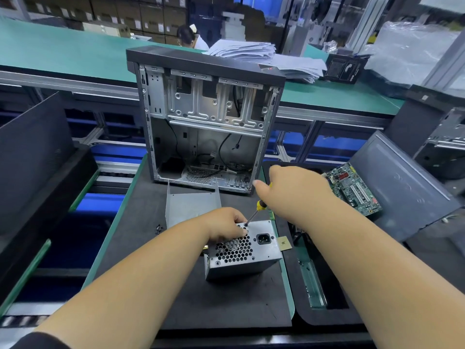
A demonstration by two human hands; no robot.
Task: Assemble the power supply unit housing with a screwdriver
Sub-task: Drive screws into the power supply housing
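Note:
A silver power supply unit [254, 258] stands on the black mat [156, 285], its honeycomb grille and power socket facing up. My left hand [224, 224] grips its top left corner. My right hand [294, 195] holds a yellow-and-black screwdriver [259, 206], and the tip sits on a screw at the unit's upper edge, close to my left fingers. A bent sheet-metal cover [191, 205] stands just behind the unit.
An open computer case [206, 117] stands upright behind the mat. A green circuit board [354, 188] lies at the right beside a dark side panel [402, 187]. A few small screws [158, 229] lie left of the cover. Another person sits far back.

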